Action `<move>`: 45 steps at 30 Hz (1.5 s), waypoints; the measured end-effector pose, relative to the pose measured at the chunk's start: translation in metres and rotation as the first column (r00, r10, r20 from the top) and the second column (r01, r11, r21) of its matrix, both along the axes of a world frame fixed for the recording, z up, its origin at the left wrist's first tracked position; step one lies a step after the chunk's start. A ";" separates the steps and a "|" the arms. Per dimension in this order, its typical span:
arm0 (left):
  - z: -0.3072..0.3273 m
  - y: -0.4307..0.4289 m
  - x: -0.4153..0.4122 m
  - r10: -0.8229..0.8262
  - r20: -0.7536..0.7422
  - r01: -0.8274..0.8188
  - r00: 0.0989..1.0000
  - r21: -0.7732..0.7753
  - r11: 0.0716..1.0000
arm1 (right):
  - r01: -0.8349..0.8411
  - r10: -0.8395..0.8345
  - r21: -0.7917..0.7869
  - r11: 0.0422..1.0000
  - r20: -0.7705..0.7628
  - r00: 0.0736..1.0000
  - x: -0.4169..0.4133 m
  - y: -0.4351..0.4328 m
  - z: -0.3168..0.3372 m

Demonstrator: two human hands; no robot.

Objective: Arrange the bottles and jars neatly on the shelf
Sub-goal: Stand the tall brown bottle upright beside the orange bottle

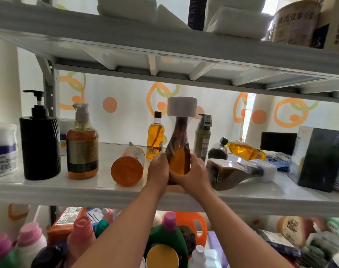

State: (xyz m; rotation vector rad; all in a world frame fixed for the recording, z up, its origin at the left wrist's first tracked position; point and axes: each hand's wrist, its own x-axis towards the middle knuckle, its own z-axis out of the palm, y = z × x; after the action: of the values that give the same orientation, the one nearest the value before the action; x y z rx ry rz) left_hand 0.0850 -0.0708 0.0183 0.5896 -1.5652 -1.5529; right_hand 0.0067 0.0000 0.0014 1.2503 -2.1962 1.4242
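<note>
An amber bottle with a white foam-wrapped top (179, 151) stands upright near the front of the middle shelf (106, 188). My left hand (158, 168) and my right hand (193, 172) grip its base from either side. A matching wrapped bottle (236, 174) lies on its side just to the right. An orange bottle (129, 167) lies on its side to the left. Upright on the left are a black pump bottle (40, 144) and an amber pump bottle (82, 144). Behind stand a small golden oil bottle (155, 138) and an olive pump bottle (202, 138); another golden bottle (244, 149) lies tilted.
A white jar (3, 149) stands at the far left, a dark box (319, 159) at the right. The upper shelf (164, 45) hangs low overhead with foam blocks and a tin. Below, several detergent bottles (168, 238) crowd the lower shelf.
</note>
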 end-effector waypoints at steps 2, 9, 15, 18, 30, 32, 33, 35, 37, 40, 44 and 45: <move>0.000 0.001 0.001 0.011 -0.001 -0.011 1.000 0.018 1.000 | -0.049 0.049 -0.003 0.999 0.056 0.997 0.001 0.001 0.001; 0.001 0.000 0.004 0.121 -0.034 -0.118 0.992 0.089 0.989 | -0.095 0.084 0.076 0.993 0.144 0.986 0.008 0.002 0.006; 0.008 0.001 0.020 0.165 -0.061 -0.160 0.984 0.073 0.984 | -0.047 0.030 0.124 0.991 0.137 0.990 0.019 0.001 0.008; 0.005 -0.005 0.027 0.069 -0.020 -0.069 0.997 0.015 0.998 | -0.054 0.037 0.120 0.991 0.138 0.990 0.025 0.001 0.009; 0.005 -0.016 0.047 0.041 0.038 -0.039 0.998 -0.059 0.997 | -0.237 0.222 0.052 0.970 0.208 0.953 0.049 -0.005 0.006; 0.001 -0.016 0.049 0.014 0.060 -0.010 0.998 -0.075 0.997 | -0.239 0.222 0.062 0.969 0.208 0.953 0.049 -0.005 0.005; -0.001 -0.016 0.049 0.001 0.065 0.004 0.998 -0.076 0.997 | -0.238 0.222 0.061 0.969 0.203 0.954 0.049 -0.004 0.005; -0.003 -0.018 0.050 -0.014 0.068 0.019 0.998 -0.084 0.996 | -0.228 0.214 0.059 0.972 0.181 0.960 0.050 -0.004 0.004; -0.002 -0.018 0.050 -0.021 0.064 0.027 0.998 -0.090 0.996 | -0.216 0.204 0.059 0.975 0.170 0.964 0.049 -0.004 0.004; -0.003 -0.020 0.051 -0.009 0.085 0.012 0.996 -0.031 0.999 | -0.213 0.199 0.071 0.974 0.165 0.966 0.047 -0.004 0.003; -0.006 -0.027 0.059 -0.161 0.095 0.171 0.982 -0.110 0.979 | -0.293 0.238 0.189 0.937 0.265 0.934 0.041 -0.008 0.007; -0.007 -0.029 0.061 -0.184 0.098 0.196 0.978 -0.138 0.971 | -0.337 0.268 0.200 0.920 0.303 0.914 0.040 -0.009 0.008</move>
State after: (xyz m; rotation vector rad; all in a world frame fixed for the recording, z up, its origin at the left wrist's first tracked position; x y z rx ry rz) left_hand 0.1462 -0.0995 0.0116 0.4383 -1.8283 -1.5518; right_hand 0.0465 -0.0089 0.0099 1.6332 -2.5120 1.5479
